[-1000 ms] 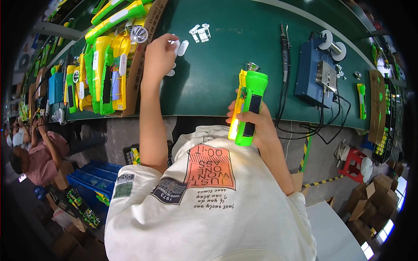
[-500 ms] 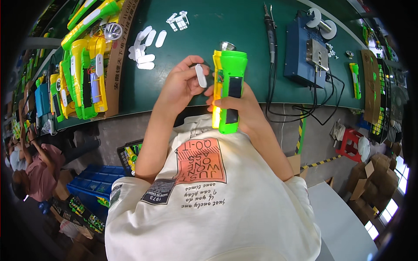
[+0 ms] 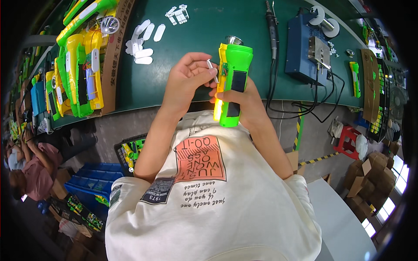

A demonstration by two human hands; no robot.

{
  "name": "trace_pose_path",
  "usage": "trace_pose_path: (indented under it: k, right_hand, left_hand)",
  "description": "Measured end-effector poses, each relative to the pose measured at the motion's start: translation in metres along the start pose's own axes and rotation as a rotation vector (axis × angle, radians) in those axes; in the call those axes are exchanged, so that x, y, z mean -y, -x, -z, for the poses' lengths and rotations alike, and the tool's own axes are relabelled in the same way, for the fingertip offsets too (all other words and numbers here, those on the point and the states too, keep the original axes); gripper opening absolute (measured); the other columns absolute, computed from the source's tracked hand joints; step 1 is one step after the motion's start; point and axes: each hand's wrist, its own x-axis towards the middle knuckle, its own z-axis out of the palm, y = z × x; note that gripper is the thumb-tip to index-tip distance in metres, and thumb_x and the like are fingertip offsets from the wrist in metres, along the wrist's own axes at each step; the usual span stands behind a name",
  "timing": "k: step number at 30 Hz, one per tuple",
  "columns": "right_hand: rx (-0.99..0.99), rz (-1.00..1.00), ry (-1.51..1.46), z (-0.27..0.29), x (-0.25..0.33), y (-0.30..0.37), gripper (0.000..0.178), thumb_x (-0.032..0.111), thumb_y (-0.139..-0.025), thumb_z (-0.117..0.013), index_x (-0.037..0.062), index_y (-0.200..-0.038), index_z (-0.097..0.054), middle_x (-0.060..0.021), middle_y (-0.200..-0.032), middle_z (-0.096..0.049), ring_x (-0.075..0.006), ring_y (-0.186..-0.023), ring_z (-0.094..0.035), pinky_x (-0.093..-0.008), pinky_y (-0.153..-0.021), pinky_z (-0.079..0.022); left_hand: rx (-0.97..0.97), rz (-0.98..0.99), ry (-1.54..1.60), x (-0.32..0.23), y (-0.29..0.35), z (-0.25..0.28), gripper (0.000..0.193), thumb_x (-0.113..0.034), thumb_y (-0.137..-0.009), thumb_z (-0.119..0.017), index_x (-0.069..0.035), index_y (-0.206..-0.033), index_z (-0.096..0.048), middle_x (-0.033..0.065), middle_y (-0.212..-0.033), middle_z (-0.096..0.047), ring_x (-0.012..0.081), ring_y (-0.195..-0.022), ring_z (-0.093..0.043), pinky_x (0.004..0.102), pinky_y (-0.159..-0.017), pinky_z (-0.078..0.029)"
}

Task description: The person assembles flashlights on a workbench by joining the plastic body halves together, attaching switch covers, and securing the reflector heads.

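Note:
My right hand (image 3: 247,101) is wrapped round a green and yellow flashlight (image 3: 237,87), which stands lengthwise with its wide head away from me. Its yellow half sits slightly apart from the green half, and a small green circuit board (image 3: 224,69) shows between them. A dark panel covers part of the green side. At the far end a shiny reflector cup (image 3: 234,40) sticks out. Between thumb and fingers, my left hand (image 3: 190,79) pinches a small white oval cover (image 3: 212,70), seen nearly edge-on beside the yellow half.
Loose white oval covers (image 3: 143,53) and small white parts (image 3: 177,15) lie on the green table (image 3: 209,21). At left, a cardboard box (image 3: 114,65) holds several flashlights. A soldering iron (image 3: 272,32) and blue soldering station (image 3: 300,48) with cables stand right. Another person (image 3: 41,167) is far left.
The white cover in my left hand has turned from face-on to nearly edge-on and moved closer to the flashlight. The flashlight has shifted slightly right and tilted.

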Motion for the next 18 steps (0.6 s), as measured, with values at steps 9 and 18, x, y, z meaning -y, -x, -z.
trace_pose_path:
  k: [9,18]
  right_hand:
    - [0.03,0.005,0.052,0.0004,-0.0021,0.0007,0.065,-0.001,-0.068,-0.061,-0.0012,-0.131,-0.046,-0.0104,-0.094,-0.059,-0.0229,-0.082,-0.063,-0.036,-0.075,-0.054]
    - [-0.005,-0.004,0.07,0.0037,-0.0059,0.0013,0.06,0.001,-0.069,-0.062,-0.0008,-0.127,-0.047,-0.0134,-0.089,-0.063,-0.0235,-0.079,-0.065,-0.0358,-0.071,-0.053]
  left_hand:
    - [0.011,-0.101,-0.138,-0.0001,0.0033,0.0003,0.033,0.005,-0.082,-0.064,0.004,-0.113,-0.053,0.0135,-0.104,-0.064,0.0133,-0.081,-0.063,0.0253,-0.072,-0.053]
    - [0.051,-0.099,-0.205,0.0032,0.007,0.0044,0.033,0.006,-0.082,-0.065,0.005,-0.115,-0.057,0.0142,-0.106,-0.063,0.0151,-0.085,-0.066,0.025,-0.074,-0.054]
